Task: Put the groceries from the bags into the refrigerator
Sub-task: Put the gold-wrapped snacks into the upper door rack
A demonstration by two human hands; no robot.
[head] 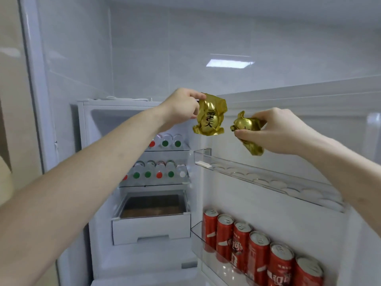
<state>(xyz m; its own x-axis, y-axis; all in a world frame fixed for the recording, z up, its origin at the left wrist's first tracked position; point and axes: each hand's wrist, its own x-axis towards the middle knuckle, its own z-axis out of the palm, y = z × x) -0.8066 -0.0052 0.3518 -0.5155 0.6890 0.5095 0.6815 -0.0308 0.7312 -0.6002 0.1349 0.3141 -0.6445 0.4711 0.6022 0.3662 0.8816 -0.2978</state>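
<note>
Before the open refrigerator (pixel 136 124), a left hand (pixel 181 108) pinches one gold foil packet (pixel 210 116) by its top edge and a right hand (pixel 274 131) clamps another (pixel 246 123), apparently about to set both into the door's egg tray (pixel 268 178) below; the grocery bags are out of view.

The gold packet (pixel 209 118) reads "老大" in black characters.

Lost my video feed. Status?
Left hand pinches gold packet. Right hand grips second packet. Both above door egg tray. Nothing blocking.
</note>
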